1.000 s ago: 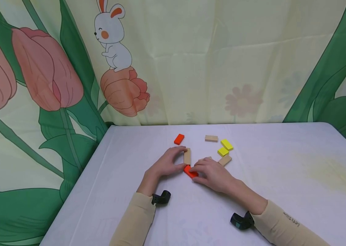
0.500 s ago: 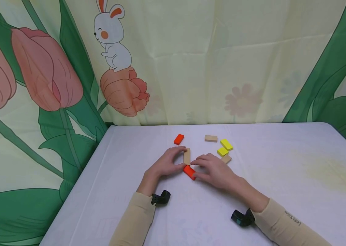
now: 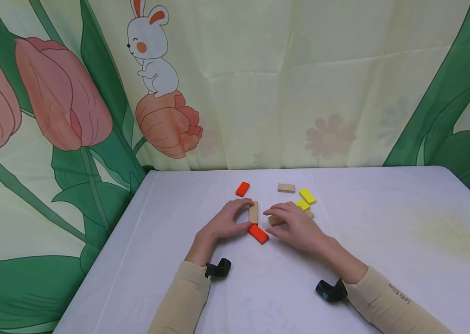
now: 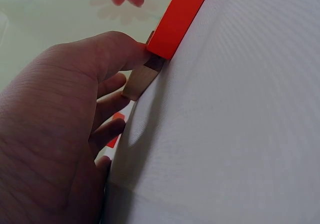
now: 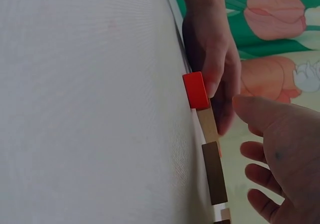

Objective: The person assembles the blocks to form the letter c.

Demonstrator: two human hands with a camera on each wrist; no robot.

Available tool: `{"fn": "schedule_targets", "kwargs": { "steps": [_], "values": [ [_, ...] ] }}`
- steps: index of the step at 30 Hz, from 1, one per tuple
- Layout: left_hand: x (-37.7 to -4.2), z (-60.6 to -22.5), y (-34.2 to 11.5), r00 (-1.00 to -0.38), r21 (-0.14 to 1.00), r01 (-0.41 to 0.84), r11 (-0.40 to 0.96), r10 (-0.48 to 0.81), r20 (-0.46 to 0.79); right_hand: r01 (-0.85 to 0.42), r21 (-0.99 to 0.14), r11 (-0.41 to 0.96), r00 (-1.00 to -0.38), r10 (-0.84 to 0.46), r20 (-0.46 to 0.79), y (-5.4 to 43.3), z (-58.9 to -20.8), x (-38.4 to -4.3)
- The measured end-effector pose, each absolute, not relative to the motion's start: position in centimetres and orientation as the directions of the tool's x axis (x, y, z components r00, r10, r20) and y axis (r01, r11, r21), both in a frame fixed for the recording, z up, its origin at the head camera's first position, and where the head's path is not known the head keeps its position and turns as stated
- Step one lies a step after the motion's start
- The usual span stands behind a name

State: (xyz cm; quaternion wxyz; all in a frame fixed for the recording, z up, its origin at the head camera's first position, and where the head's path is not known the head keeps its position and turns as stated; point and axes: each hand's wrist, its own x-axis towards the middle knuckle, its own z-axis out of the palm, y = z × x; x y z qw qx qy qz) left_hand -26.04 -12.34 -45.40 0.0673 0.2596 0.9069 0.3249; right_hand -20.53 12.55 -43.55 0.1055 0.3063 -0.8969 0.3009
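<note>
Red block [image 3: 258,234] (slanted), at near end of wooden block [image 3: 253,212].

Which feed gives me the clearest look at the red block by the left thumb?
The head view: nearly the whole top of the red block shows, with its angle on the table. The left wrist view shows it larger but cut off at the top edge; the right wrist view shows it foreshortened.

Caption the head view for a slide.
Left hand touches a wooden block; right hand is empty, near a red block.

From where I'm standing there's dark lettering [image 3: 399,293] on the beige right sleeve [image 3: 389,304], looks like "Lets" plus a word too tiny to read.
</note>
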Motion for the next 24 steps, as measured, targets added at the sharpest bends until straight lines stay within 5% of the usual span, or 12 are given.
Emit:
{"fn": "schedule_targets", "kwargs": {
  "steps": [24],
  "values": [
    [-26.0,-45.5,-12.3,-0.865,0.633,0.402,0.662,0.501,0.026,-0.587,-0.478,0.653,-0.808,-0.44,0.392,13.7,-44.1,-21.9]
  ]
}}
